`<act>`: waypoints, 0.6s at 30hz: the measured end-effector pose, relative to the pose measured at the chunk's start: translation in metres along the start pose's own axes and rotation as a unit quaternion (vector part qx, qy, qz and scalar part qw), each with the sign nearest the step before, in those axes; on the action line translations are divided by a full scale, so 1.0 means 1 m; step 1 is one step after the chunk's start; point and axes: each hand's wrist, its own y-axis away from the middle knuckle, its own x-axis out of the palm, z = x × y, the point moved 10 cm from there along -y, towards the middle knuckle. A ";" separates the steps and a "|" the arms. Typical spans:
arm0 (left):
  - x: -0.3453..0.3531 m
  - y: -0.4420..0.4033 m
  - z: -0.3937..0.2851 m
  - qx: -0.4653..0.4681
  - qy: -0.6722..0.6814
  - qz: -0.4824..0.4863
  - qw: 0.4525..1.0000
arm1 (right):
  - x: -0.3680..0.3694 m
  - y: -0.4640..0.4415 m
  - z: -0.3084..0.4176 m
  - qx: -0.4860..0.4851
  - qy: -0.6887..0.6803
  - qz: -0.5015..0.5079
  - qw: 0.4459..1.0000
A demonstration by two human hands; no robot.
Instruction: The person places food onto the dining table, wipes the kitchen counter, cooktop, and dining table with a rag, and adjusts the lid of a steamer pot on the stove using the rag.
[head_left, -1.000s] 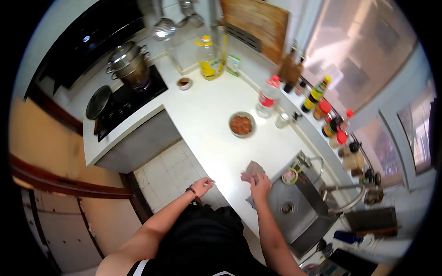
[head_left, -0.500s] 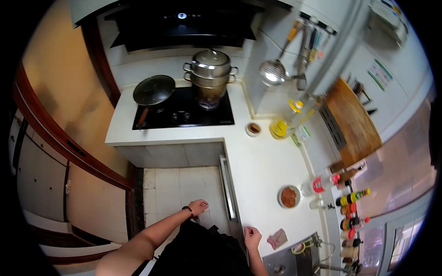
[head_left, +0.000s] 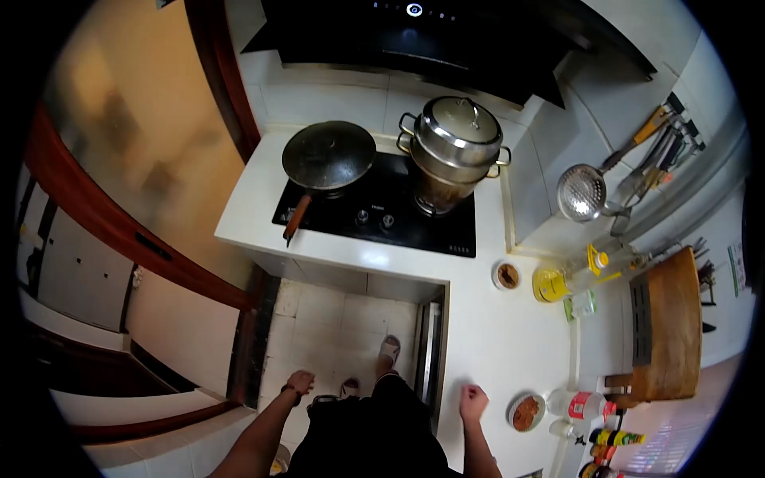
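My left hand (head_left: 300,382) hangs over the floor at the left of my body, its fingers loosely bent and holding nothing I can see. A dark bracelet circles that wrist. My right hand (head_left: 473,403) is over the white countertop (head_left: 486,342), with its fingers curled in and nothing visible in them. Just to its right stands a bowl of reddish-brown food (head_left: 526,413). Farther up the counter is a small bowl with brown contents (head_left: 506,276), beside a bottle of yellow oil (head_left: 551,283).
Ahead, a lidded wok (head_left: 329,155) and a stacked steamer pot (head_left: 458,143) stand on the black gas hob (head_left: 374,227). A skimmer (head_left: 582,193) hangs on the wall. At right are a wooden cutting board (head_left: 673,327) and several bottles. The counter edge (head_left: 443,350) borders the tiled floor.
My view has moved forward and turned, so the hob is closer and the sink and cloth have left the view. My right hand is now beside the food bowl. One foot has stepped forward.
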 end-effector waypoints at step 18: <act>0.176 0.060 -0.513 0.381 -0.030 0.185 0.905 | -0.064 -0.338 0.542 -0.385 -0.145 -0.079 0.908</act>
